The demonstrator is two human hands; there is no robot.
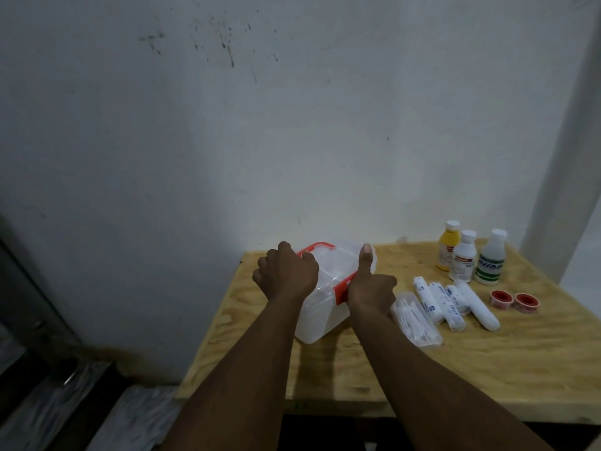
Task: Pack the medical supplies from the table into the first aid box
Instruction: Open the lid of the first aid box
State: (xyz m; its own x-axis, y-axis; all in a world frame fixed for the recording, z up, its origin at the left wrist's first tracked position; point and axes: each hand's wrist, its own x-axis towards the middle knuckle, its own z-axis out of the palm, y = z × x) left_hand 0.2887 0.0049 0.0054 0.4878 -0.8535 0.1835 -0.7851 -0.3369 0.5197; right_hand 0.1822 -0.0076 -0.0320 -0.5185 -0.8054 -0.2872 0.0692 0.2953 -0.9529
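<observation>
A clear plastic first aid box (320, 323) with a red handle and red latches stands on the wooden table (455, 369), its lid down. My left hand (286, 275) grips the box's left side near the handle. My right hand (370, 288) holds the right side at a red latch, thumb pointing up. To the right lie a clear pack of cotton swabs (416, 320), several white bandage rolls (455, 302) and two red tape rolls (514, 301). Three bottles (468, 257) stand behind them.
A stained white wall rises right behind the table. The table's left edge runs close to the box, with the floor and a dark frame (39, 304) below on the left. A white pillar (569, 157) stands at the far right.
</observation>
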